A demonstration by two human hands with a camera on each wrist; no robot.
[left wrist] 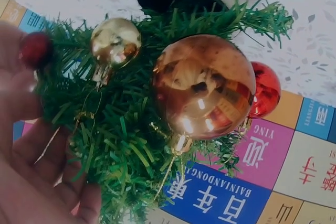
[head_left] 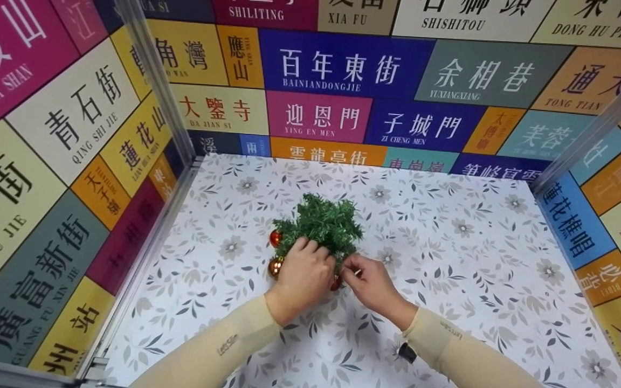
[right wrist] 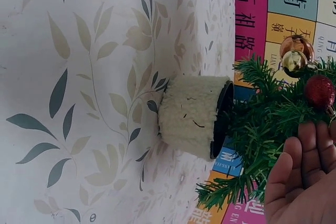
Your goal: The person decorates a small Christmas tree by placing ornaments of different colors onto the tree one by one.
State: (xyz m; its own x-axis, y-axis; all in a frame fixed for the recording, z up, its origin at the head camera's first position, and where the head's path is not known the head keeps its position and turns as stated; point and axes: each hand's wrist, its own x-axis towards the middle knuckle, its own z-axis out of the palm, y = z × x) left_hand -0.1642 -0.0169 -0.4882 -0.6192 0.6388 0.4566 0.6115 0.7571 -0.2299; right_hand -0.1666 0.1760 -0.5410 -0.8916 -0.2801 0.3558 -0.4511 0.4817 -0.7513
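Note:
A small artificial Christmas tree (head_left: 324, 218) with green tinsel branches stands between the hands. Its base (right wrist: 191, 116) is wrapped in cream fleece with a dark rim. My left hand (head_left: 305, 275) reaches over the near side, fingers bent round a branch; in the left wrist view a thin gold thread (left wrist: 48, 144) passes by its fingers. Close to its right, my right hand (head_left: 372, 283) pinches at a small dark red bauble (right wrist: 319, 92), its other fingers loosely curled below. The exact grip is partly hidden. On the branches hang a large copper bauble (left wrist: 205, 85), a small gold bauble (left wrist: 116, 43) and a shiny red bauble (left wrist: 265, 88).
The tree stands on a table (head_left: 450, 258) covered in white floral cloth. Panels with printed street names (head_left: 316, 116) enclose it at the back and sides, with metal posts (head_left: 167, 81) at the corners. A small black object (head_left: 407, 353) shows beside the right wrist.

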